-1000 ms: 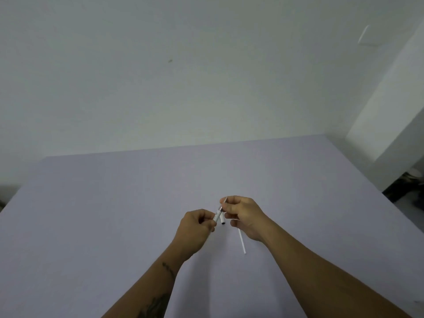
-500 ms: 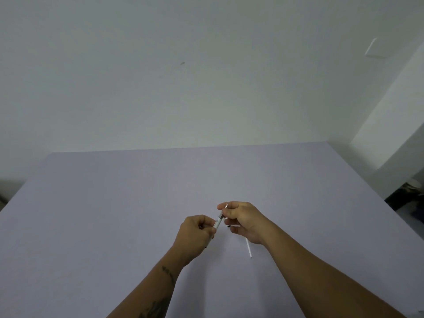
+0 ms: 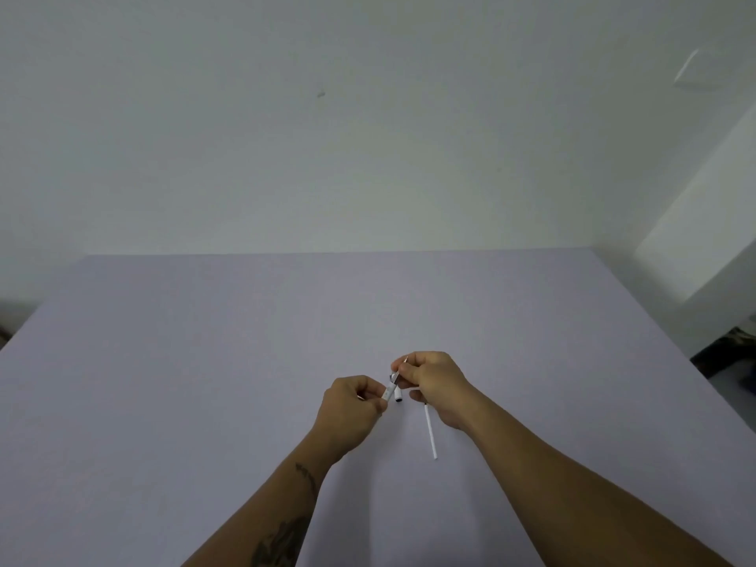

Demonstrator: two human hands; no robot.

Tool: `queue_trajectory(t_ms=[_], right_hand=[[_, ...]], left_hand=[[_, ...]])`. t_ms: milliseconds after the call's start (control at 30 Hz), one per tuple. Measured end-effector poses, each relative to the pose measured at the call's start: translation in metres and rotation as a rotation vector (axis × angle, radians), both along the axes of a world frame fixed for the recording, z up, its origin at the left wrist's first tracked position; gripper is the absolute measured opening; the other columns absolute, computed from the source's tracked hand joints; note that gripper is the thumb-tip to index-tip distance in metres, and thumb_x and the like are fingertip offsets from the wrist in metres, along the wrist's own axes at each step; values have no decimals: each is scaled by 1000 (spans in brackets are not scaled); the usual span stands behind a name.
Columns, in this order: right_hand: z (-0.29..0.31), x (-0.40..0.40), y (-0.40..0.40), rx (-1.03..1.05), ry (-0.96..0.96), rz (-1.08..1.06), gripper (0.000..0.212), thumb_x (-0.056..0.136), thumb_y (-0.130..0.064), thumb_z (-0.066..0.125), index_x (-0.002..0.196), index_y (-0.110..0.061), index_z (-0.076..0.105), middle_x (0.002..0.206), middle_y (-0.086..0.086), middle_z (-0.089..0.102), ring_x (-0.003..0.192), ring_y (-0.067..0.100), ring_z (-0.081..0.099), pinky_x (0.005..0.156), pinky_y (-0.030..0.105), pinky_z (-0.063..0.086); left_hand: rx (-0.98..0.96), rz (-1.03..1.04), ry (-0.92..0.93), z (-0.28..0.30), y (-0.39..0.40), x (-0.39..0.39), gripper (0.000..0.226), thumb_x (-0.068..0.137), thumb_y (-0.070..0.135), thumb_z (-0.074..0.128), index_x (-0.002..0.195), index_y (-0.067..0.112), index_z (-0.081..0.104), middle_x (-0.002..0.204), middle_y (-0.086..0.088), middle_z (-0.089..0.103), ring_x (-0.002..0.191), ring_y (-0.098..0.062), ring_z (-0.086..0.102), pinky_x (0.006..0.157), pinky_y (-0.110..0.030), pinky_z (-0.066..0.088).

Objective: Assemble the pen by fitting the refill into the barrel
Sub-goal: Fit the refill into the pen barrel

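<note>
My left hand (image 3: 352, 407) pinches the lower end of a short white pen barrel (image 3: 390, 391) just above the lilac table (image 3: 204, 382). My right hand (image 3: 435, 380) grips the barrel's upper, metal-coloured end, and a thin pointed tip (image 3: 406, 359) sticks out above its fingers. A small white piece with a black end (image 3: 399, 399) shows right under the barrel. A long thin white refill tube (image 3: 430, 432) runs from under my right palm toward me; I cannot tell whether the fingers hold it or it lies on the table.
A pale wall rises behind the table's far edge (image 3: 327, 253). The table's right edge (image 3: 671, 341) drops to a dark floor corner (image 3: 728, 354). Both my forearms come in from the bottom of the view.
Both hands stay together on the barrel. The small black-ended piece shows again under the barrel. The view has tilted slightly.
</note>
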State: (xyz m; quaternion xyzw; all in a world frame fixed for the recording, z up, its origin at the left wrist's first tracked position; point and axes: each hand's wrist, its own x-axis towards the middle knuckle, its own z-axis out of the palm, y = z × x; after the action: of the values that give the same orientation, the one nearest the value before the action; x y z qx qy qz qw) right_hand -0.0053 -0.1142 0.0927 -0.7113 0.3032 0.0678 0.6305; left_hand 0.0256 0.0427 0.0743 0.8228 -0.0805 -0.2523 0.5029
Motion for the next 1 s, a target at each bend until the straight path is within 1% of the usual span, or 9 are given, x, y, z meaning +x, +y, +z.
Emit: queue_trajectory(t_ms=[67, 167, 233, 400, 500, 600, 733, 867, 1000], right_hand=[[0, 0, -6, 27, 21, 45, 24, 98, -10, 53, 88, -17, 74, 106, 12, 74, 93, 20, 68, 68, 25, 49], [-2, -1, -13, 70, 54, 60, 15, 96, -17, 59, 100, -15, 73, 105, 8, 74, 86, 16, 67, 70, 27, 51], [-4, 0, -15, 65, 70, 59, 19, 93, -24, 65, 105, -11, 72, 100, 6, 72, 82, 15, 65, 70, 28, 50], [-4, 1, -14, 25, 73, 62, 19, 94, -21, 64, 102, -6, 73, 93, 6, 70, 80, 14, 64, 68, 26, 50], [-2, -2, -11, 35, 60, 86, 15, 96, -13, 59, 95, -11, 74, 92, 5, 70, 80, 15, 63, 66, 24, 50], [-2, -7, -7, 67, 47, 99, 24, 97, -6, 53, 89, -15, 74, 91, 4, 72, 82, 16, 64, 66, 24, 51], [-4, -15, -3, 92, 15, 63, 16, 94, -11, 60, 96, -15, 76, 91, 2, 73, 80, 15, 65, 67, 24, 53], [-5, -21, 2, 122, 1, 12, 16, 90, -21, 69, 103, -11, 73, 95, 4, 71, 86, 17, 67, 71, 30, 52], [-1, -24, 13, 89, -24, 12, 10, 92, -19, 66, 95, -12, 73, 94, 4, 72, 84, 16, 66, 71, 28, 52]], left_hand=[[16, 9, 2, -2, -3, -1, 13, 85, 8, 65, 80, 18, 73, 78, -5, 69, 67, -17, 59, 62, -30, 53], [23, 20, 17, -2, -6, -3, 12, 85, 9, 65, 80, 18, 73, 77, -4, 68, 67, -16, 59, 60, -28, 52], [26, 26, 26, -1, -7, -2, 12, 84, 10, 66, 79, 19, 72, 74, -1, 66, 63, -14, 58, 55, -22, 51], [13, 53, 63, 1, -6, -2, 12, 81, 6, 68, 76, 17, 72, 67, 1, 63, 54, -11, 56, 44, -13, 47], [0, 44, 75, -1, -4, -4, 13, 79, 4, 68, 75, 16, 71, 65, 0, 62, 55, -12, 55, 48, -18, 47], [2, 37, 82, -2, -2, -7, 12, 80, 4, 68, 75, 14, 71, 69, -4, 64, 63, -17, 57, 60, -28, 54], [-5, 12, 98, -2, 4, -10, 12, 80, 3, 68, 75, 14, 70, 72, -4, 63, 71, -21, 58, 76, -39, 54], [-10, -4, 82, 0, 10, -11, 10, 80, 5, 68, 77, 14, 70, 72, -3, 63, 71, -21, 58, 74, -38, 55], [0, -25, 48, 1, 16, -15, 8, 80, 7, 69, 78, 14, 70, 72, -3, 62, 67, -18, 56, 67, -33, 52]])
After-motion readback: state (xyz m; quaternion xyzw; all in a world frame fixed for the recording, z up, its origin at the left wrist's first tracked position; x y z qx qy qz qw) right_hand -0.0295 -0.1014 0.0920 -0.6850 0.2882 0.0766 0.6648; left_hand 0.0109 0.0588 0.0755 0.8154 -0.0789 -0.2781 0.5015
